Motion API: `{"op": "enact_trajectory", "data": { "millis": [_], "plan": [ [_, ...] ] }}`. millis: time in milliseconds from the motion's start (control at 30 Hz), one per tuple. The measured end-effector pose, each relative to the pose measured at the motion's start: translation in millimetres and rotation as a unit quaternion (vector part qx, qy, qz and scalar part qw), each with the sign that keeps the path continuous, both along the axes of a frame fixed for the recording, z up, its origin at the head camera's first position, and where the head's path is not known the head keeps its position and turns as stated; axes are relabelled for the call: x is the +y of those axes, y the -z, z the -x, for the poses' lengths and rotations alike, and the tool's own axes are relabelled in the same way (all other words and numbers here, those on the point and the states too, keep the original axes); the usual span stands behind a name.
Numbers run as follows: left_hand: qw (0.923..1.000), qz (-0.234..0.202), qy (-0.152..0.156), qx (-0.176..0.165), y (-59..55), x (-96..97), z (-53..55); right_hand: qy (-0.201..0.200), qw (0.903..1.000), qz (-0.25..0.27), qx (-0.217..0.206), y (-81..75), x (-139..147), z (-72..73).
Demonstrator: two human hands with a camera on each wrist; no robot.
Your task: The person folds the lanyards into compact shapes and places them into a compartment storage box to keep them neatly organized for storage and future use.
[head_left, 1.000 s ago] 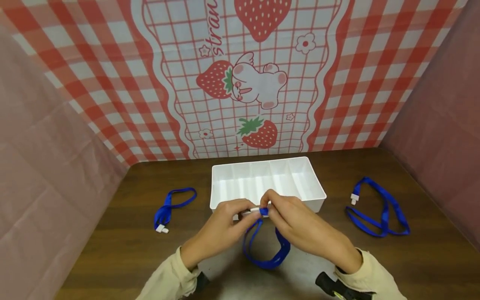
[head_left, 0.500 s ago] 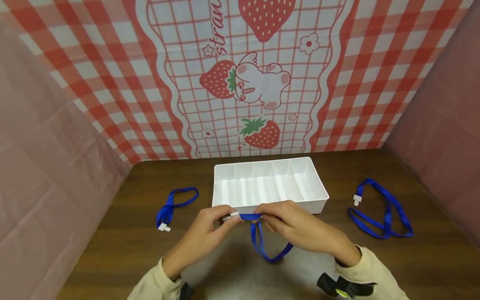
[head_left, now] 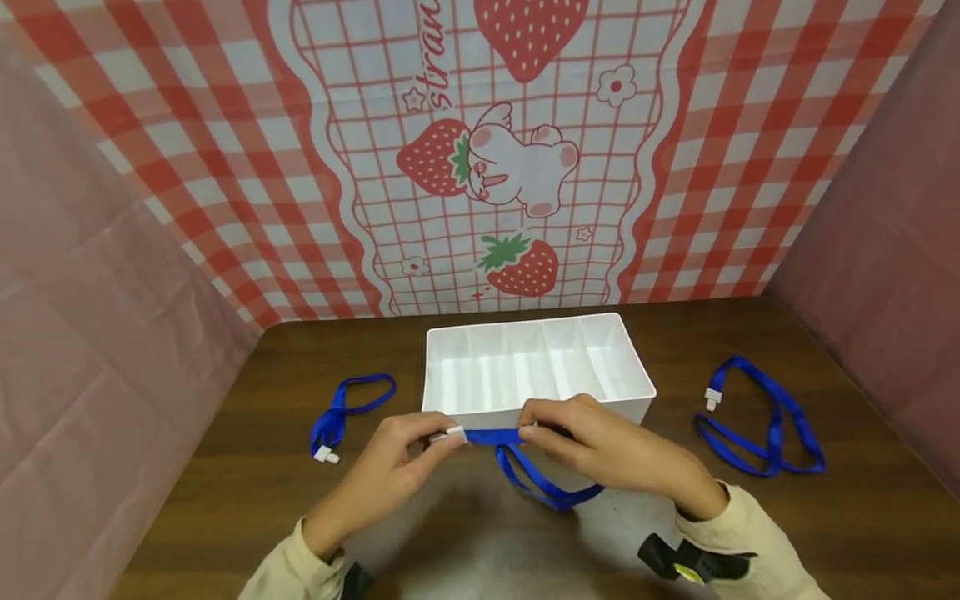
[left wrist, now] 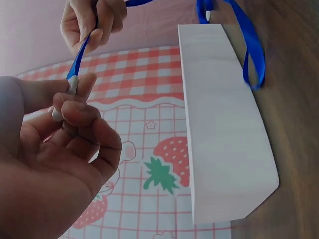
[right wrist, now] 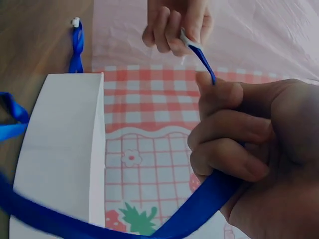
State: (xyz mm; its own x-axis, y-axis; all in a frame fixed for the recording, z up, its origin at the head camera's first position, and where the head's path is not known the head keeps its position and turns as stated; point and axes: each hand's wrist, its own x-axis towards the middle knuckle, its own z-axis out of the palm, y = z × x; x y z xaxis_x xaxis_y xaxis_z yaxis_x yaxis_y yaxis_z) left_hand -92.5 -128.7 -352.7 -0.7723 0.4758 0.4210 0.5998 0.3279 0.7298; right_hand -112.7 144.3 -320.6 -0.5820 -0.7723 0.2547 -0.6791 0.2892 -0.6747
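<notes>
A blue lanyard (head_left: 491, 436) is stretched between my two hands, just in front of a white divided tray. My left hand (head_left: 405, 457) pinches its white plastic clip (head_left: 456, 432) between thumb and fingertips. The clip also shows in the left wrist view, partly covered by the fingers. My right hand (head_left: 600, 440) grips the blue strap a short way to the right, with its fingers curled over it in the right wrist view. From between the hands, the rest of the strap hangs in a loop below them.
Behind the hands stands the white tray (head_left: 538, 419) with several compartments. A second blue lanyard (head_left: 330, 425) lies folded on the brown table (head_left: 247, 500) at left. Another blue lanyard (head_left: 776, 417) lies spread out at right. A checked strawberry cloth (head_left: 360, 208) hangs at the back.
My hands have moved apart, the left one leftward with the clip, so a straight length of strap now shows between them. The hanging loop has swung to the right.
</notes>
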Motion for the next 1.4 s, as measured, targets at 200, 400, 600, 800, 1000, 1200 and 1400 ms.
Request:
{"op": "enact_trajectory", "data": {
  "millis": [200,400,600,800,1000,1200,1400],
  "plan": [
    [0.9991,0.020,0.034,0.014,-4.2,-7.4,1.2,-0.018,0.9991,-0.020,-0.032,-6.3,11,0.6],
    [0.9998,0.019,0.005,0.001,-12.0,-20.9,2.8,-0.001,0.9994,-0.021,-0.027,-14.7,24,3.5],
    [0.9996,0.025,-0.007,-0.010,-17.0,-30.3,5.3,0.007,0.9987,-0.033,-0.038,-17.3,32,8.2],
    [0.9995,0.033,-0.002,-0.001,-30.8,-38.9,-4.3,0.032,0.9979,-0.049,-0.029,-24.0,52,12.1],
    [0.9993,0.036,0.004,0.001,-32.8,-41.1,-4.4,0.047,0.9973,-0.051,-0.024,-29.6,63,11.9],
    [0.9996,0.028,-0.010,0.000,-27.1,-47.0,2.9,0.085,0.9929,-0.047,-0.068,-32.1,69,11.8],
    [0.9990,0.036,-0.020,-0.017,-20.8,-50.2,10.6,0.077,0.9923,-0.061,-0.075,-30.8,72,12.5]
  ]
}}
